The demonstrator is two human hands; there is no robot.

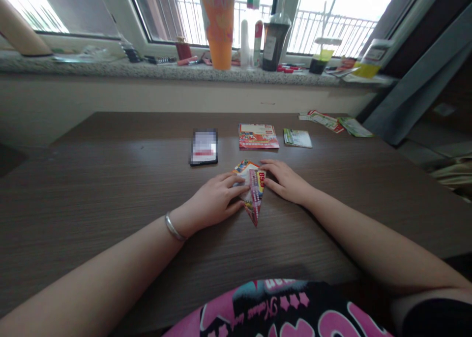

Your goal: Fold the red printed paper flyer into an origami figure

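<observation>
A folded colourful printed paper lies on the table, its sharp point towards me and its wider end facing the window. My left hand rests over the paper's left side, fingers spread on the pale part and thumb near the lower edge. On the other side, my right hand touches the right edge with its fingertips, thumb and fingers apart. Parts of the paper's left side are hidden beneath my left fingers. Both hands are open.
Beyond the hands lie a phone-like dark-edged device, a red leaflet stack and a smaller greenish stack. More leaflets sit at the table's far right. An orange cup and dark cup stand on the windowsill.
</observation>
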